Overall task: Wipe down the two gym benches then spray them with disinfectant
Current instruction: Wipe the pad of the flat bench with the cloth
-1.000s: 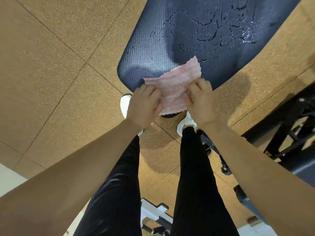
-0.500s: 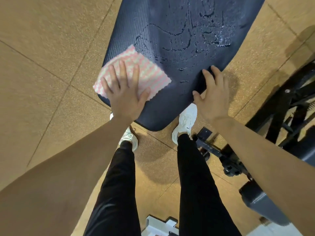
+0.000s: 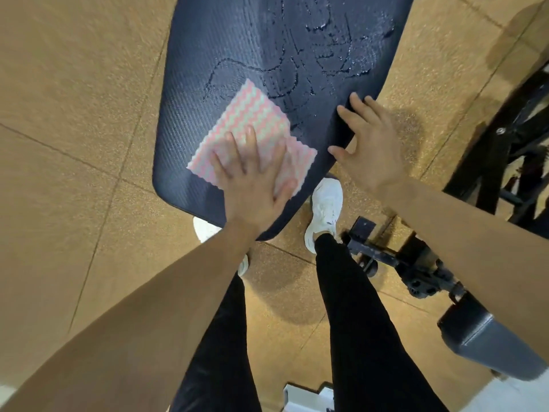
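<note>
Since cloth lies unfolded under flat palm only, risk: it bunches or slips off near end of padded surface on hard stroke; wet pad likely slick.
Left hand: fingers spread, straight, pressing cloth onto surface, gripping nothing.
Right hand: fingers loosely spread, tips touching right edge of surface, bracing.
Cloth sits mid-width near close end, far corner reaching liquid streaks.
Farther up, streaks unwiped; missing them leaves job half done.

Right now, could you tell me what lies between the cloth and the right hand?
Only bare, wet-streaked bench pad lies between the pink-and-white cloth and the right hand, in the head view.
</note>
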The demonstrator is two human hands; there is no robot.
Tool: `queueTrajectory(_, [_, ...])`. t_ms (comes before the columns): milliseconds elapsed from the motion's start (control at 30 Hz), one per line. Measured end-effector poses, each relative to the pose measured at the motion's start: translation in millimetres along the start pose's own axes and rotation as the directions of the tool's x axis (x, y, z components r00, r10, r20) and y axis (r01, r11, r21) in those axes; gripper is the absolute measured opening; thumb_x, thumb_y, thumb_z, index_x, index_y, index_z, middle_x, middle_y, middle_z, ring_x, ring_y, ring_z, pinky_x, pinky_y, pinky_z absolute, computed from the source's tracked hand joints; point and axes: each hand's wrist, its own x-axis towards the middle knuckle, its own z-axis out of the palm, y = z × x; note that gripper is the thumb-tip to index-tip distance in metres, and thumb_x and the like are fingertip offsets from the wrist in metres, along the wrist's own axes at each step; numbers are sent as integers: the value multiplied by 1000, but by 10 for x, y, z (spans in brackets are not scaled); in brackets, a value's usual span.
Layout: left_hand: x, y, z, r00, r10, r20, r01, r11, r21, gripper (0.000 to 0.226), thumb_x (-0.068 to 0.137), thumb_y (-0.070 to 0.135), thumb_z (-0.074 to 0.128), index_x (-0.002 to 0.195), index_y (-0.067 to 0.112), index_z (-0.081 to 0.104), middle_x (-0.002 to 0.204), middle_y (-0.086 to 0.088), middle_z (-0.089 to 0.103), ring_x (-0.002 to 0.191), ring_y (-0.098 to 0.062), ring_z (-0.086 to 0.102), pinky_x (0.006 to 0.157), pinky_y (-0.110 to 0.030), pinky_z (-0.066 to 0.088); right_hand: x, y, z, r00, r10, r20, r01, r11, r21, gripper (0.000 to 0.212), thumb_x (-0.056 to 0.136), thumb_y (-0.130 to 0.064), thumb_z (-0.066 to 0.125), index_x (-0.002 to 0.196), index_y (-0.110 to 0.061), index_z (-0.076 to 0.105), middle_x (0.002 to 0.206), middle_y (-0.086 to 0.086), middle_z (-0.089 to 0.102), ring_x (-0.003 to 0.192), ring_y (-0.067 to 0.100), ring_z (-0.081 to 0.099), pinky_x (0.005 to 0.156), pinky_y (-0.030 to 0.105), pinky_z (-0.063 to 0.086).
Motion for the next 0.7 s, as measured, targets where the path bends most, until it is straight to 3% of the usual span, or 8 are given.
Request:
queueTrajectory(100, [-98,297,79,993,113,33,-114,993,14,73,101,70,26,163,37,9,170,-23,2,151,-58,-2,112,-80,4,0,59,-6,1000,-20,-6,20,999,32,61,93,-20,71,149,-14,49,162,6,35,151,29,25,124,37,22])
queueTrajectory(233, [32,304,45,992,121,21,-122,992,17,68,101,70,25,162,43,12,171,-20,4,151,-58,1,112,-80,6,8,133,10,997,-34,-62,40,993,108,50,92,-14,69,140,-10,58,157,8,44,146,31,34,121,40,27])
queueTrajectory(400, [649,3,-202,987,-156,-39,156,988,1,67,99,70,21,161,46,12,171,-18,4,152,-56,2,111,-80,6,62,170,-14,993,-23,-112,34,994,104,47,92,-19,67,139,-14,59,151,6,48,138,31,41,112,57,36])
queueTrajectory(533, [1113,-377,-371,932,-345,-111,348,938,5,71,96,74,16,161,46,12,170,-20,7,152,-56,4,112,-80,5,215,218,-85,992,6,-122,8,993,116,54,91,-21,70,142,-16,55,155,7,42,141,32,37,116,52,32])
queueTrajectory(700, [1413,-391,-525,873,-476,-102,470,879,-82,80,95,73,19,163,34,8,169,-26,-1,149,-62,-5,110,-82,0,482,388,-208,991,82,-110,-73,994,86,71,94,-30,69,156,-16,36,169,6,17,154,31,16,124,50,20])
